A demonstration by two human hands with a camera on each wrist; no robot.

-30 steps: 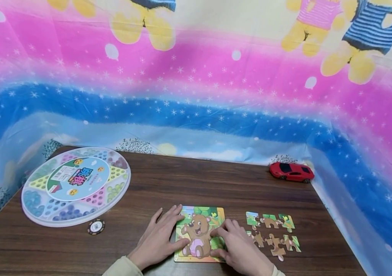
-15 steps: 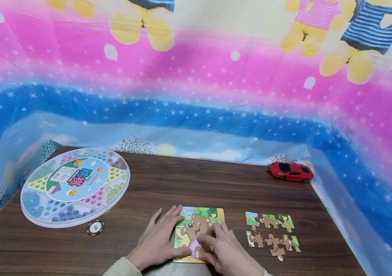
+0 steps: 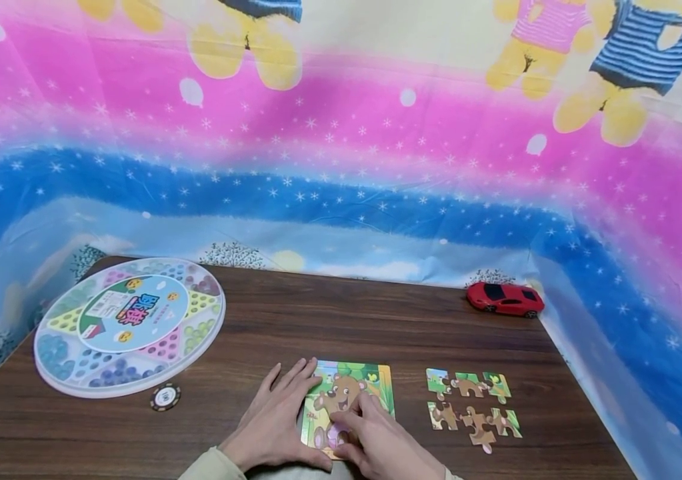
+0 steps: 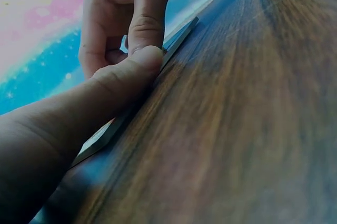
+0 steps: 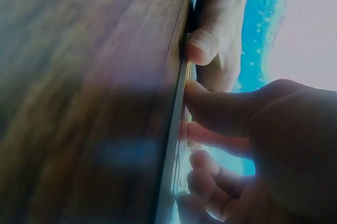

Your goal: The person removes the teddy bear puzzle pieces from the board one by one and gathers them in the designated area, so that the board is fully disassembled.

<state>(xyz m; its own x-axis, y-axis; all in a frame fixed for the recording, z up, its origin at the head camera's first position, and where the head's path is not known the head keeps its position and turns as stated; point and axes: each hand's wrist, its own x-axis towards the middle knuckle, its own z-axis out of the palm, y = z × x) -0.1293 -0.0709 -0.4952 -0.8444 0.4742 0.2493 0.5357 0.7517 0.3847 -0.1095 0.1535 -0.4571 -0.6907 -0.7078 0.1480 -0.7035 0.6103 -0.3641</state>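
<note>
A square bear jigsaw board point(image 3: 379, 377) lies flat on the table. My left hand point(image 3: 277, 420) rests along its left side with fingers spread, the thumb at the near edge. Over the board's lower part is my right hand point(image 3: 389, 440); its bent thumb and index finger touch the picture, with a bit of the pink belly visible between them. Whether they pinch a piece is hidden. In the right wrist view, thumb and index finger sit apart on the board's thin edge side point(image 5: 174, 124). The left wrist view shows my left thumb point(image 4: 142, 61) close to the right-hand fingers.
Several loose jigsaw pieces point(image 3: 474, 417) lie in two rows right of the board. A red toy car point(image 3: 505, 299) stands at the back right. On the left are a round Chinese checkers set point(image 3: 131, 327) and a poker chip point(image 3: 165, 397). A printed cloth point(image 3: 341, 167) hangs behind the table.
My right hand has slid left across the board, from its right side to the lower middle. My left thumb has drawn down to the near edge. The loose pieces have stayed put.
</note>
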